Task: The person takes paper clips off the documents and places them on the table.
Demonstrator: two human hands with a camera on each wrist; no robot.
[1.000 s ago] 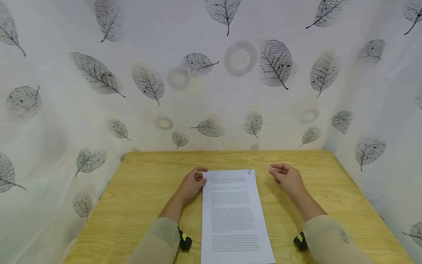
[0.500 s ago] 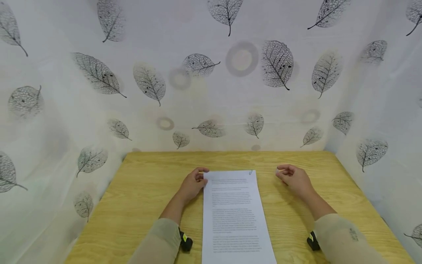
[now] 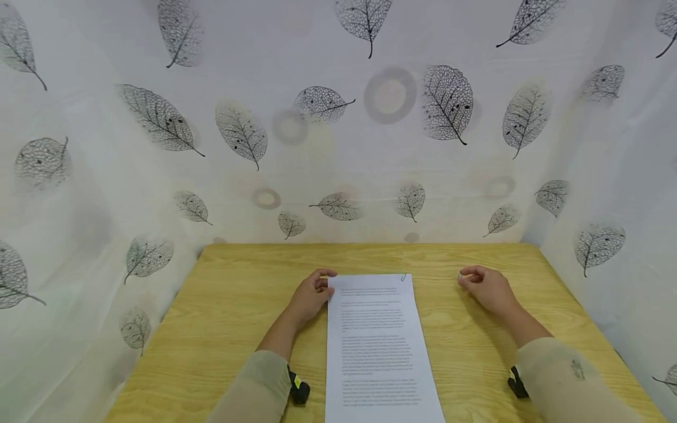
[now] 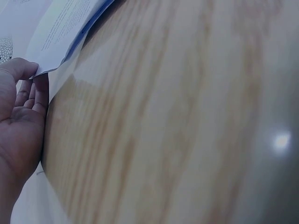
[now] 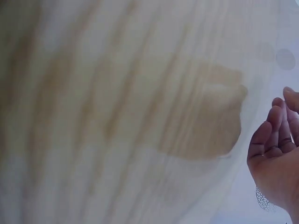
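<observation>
A tall stack of printed paper (image 3: 372,317) lies on the table, with a thin paper clip (image 3: 404,277) at its top right corner. My left hand (image 3: 311,298) holds the top left corner; in the left wrist view its thumb (image 4: 25,69) lies on the corner of the paper (image 4: 65,32), other fingers below. Right of the stack, my right hand (image 3: 489,289) is apart from the paper, thumb and forefinger brought together. A small whitish thing (image 3: 460,275) shows between those fingertips; I cannot tell what it is. The right wrist view shows the hand (image 5: 275,149) with curled fingers.
The wood-grain table (image 3: 238,305) reaches back to a pale curtain (image 3: 338,147) printed with dark leaves, which also hangs on both sides. Black wrist devices are strapped on under the left sleeve (image 3: 254,382) and the right sleeve (image 3: 571,376).
My right hand has moved right, away from the clipped corner, its fingertips still together. The left hand stays at the top left corner of the paper.
</observation>
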